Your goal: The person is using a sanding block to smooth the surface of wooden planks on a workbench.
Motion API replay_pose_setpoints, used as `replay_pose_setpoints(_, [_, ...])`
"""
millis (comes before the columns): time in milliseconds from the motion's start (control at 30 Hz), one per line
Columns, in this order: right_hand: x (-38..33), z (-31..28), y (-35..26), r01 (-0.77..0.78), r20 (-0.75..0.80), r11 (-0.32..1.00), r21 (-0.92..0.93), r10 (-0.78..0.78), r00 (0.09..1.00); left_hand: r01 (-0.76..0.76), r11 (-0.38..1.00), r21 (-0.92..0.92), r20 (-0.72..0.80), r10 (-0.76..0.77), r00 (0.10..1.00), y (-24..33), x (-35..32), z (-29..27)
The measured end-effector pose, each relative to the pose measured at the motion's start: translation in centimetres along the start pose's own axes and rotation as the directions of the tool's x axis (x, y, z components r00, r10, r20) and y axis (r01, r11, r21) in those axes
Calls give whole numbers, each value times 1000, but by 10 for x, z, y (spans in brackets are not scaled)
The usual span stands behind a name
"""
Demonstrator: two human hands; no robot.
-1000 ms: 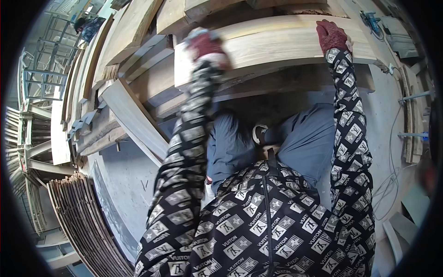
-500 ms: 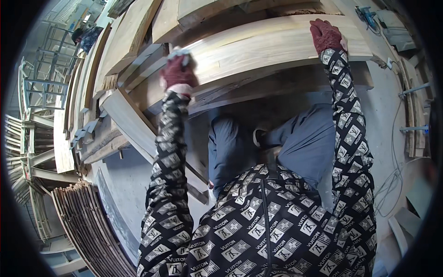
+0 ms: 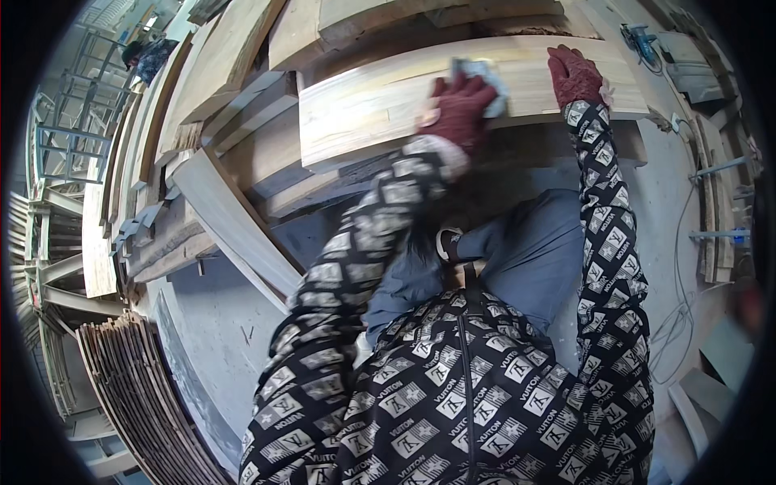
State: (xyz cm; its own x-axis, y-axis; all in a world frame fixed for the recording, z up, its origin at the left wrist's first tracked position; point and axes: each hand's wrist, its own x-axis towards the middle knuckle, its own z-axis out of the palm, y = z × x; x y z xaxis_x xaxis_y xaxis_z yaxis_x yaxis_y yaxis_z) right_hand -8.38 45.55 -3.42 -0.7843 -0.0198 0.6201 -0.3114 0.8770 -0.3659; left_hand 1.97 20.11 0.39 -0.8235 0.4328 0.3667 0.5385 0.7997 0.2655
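Observation:
A pale, smooth wooden board (image 3: 364, 109) lies across the stacked timber in front of me. My left hand (image 3: 457, 115), in a dark red glove, is on the middle of the board. It presses a grey-blue pad (image 3: 496, 84) against the face; motion blur hides whether that is cloth or abrasive sheet. Near the board's right end rests my right hand (image 3: 574, 77), gloved alike. Its fingers lie flat on the wood and hold nothing.
Thick planks (image 3: 218, 65) are piled behind and to the left. A narrow board (image 3: 230, 218) leans down toward the floor. Thin slats (image 3: 145, 388) stand bundled at lower left. A blue power tool (image 3: 641, 44) lies at far right, and a person (image 3: 152, 58) is at far left.
My left hand has swept right with the grey-blue pad, from the board's left end to its middle. My right hand stays at the right end.

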Motion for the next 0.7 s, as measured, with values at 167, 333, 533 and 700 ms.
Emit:
replay_pose_setpoints(167, [10,-12,-29,-82,112,993,-82,91,990,321,947,-5,-333,-304,892,-138,-79,-39])
replay_pose_setpoints(333, [9,-17,-24,-111,124,986,-127,127,984,557,709,433,-141,-557,818,-170,-33,-43])
replay_pose_setpoints(533, [3,1,-19,-50,84,996,-79,56,995,273,924,269,-143,-242,960,-13,55,45])
replay_pose_setpoints(700, [4,-16,-23,-78,125,991,-108,91,988,-78,994,-73,-336,49,940,-41,13,30])
